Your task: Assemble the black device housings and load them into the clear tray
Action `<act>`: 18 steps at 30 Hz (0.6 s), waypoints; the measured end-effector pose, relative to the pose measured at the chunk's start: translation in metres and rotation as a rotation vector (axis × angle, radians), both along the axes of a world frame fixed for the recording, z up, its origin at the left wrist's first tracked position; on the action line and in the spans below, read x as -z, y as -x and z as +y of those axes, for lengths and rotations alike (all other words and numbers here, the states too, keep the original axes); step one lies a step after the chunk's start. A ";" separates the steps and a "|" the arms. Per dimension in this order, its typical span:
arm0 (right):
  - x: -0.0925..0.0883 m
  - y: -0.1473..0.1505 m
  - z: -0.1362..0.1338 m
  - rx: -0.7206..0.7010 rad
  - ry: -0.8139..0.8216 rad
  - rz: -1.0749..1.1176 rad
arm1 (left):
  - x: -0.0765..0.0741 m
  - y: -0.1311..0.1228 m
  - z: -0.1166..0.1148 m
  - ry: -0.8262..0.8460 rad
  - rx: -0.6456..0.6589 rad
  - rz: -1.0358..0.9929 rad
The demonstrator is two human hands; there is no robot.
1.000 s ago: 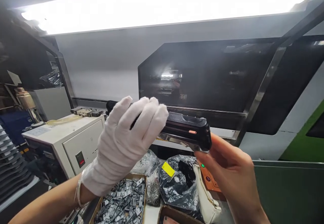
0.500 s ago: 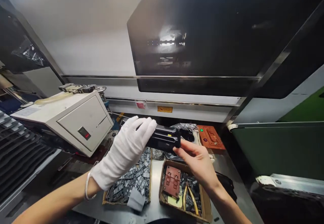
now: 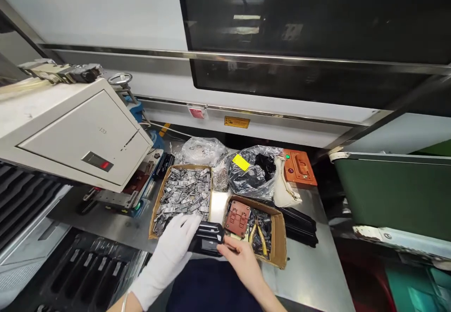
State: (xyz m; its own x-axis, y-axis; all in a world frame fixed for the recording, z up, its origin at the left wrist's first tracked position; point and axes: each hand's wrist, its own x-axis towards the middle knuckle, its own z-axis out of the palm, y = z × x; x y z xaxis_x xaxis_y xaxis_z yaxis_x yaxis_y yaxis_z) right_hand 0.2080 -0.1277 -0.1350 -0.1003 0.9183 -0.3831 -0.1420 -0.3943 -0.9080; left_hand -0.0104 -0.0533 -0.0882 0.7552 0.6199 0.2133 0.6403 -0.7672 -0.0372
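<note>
Between my two hands is a long black plastic part [image 3: 208, 237] with ridges along its upper face, held low at the table's front edge. My left hand [image 3: 178, 244], in a white glove, wraps round its left end. The bare right hand [image 3: 238, 255] pinches its right end between thumb and fingers. Just beyond the part stands a cardboard box of small grey metal clips [image 3: 186, 187]. Beside it, another cardboard box [image 3: 280, 241] holds a brown-red plate [image 3: 238, 218], yellow-handled pliers [image 3: 260, 239] and small dark pieces.
Plastic bags [image 3: 252, 175], one with a yellow label, lie at the back. An orange box [image 3: 300, 168] stands back right, near black parts [image 3: 299, 226]. A white machine cabinet [image 3: 81, 138] juts in at left. Black parts lie in a tray [image 3: 91, 274] lower left.
My view has tilted down, showing more of the table. Both hands have come down and closer to my body with the black part still between them.
</note>
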 end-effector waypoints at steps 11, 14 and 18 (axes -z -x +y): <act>-0.014 0.005 0.050 -0.174 0.020 -0.074 | 0.018 0.017 0.022 0.102 -0.145 -0.054; -0.013 -0.042 0.089 -0.106 -0.029 -0.175 | 0.028 0.015 0.028 0.369 -0.299 -0.177; 0.009 -0.137 0.167 0.252 -0.010 -0.501 | 0.032 0.016 0.024 0.750 -0.696 -0.273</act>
